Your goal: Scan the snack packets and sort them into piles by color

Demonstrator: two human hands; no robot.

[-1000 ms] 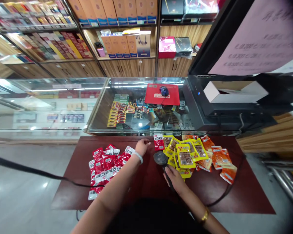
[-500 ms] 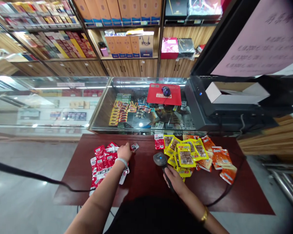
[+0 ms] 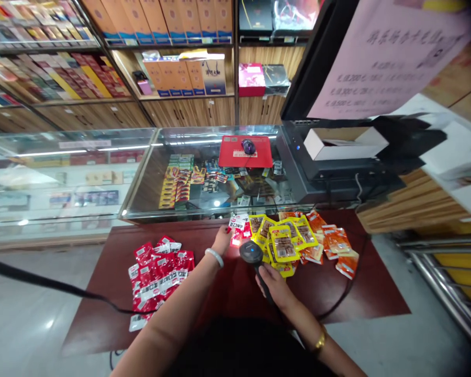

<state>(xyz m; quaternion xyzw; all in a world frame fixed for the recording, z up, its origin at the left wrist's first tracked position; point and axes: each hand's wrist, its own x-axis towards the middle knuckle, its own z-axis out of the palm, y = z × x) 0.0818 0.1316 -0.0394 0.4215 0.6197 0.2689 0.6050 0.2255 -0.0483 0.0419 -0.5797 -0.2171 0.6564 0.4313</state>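
The left hand point(image 3: 222, 240) pinched a red snack packet point(image 3: 237, 229) in its fingers near the tabletop's point(image 3: 361, 293) far edge, just beside the yellow packets point(image 3: 283, 244). The right hand point(image 3: 273, 285) gripped the barcode scanner point(image 3: 252, 254), its head close under that packet. More red packets point(image 3: 159, 268) lay toward the left edge.

Glass display counter point(image 3: 82, 173) at 10 o'clock; wooden shelves point(image 3: 172, 68) at 12; grey glossy floor point(image 3: 19, 314) at 8.
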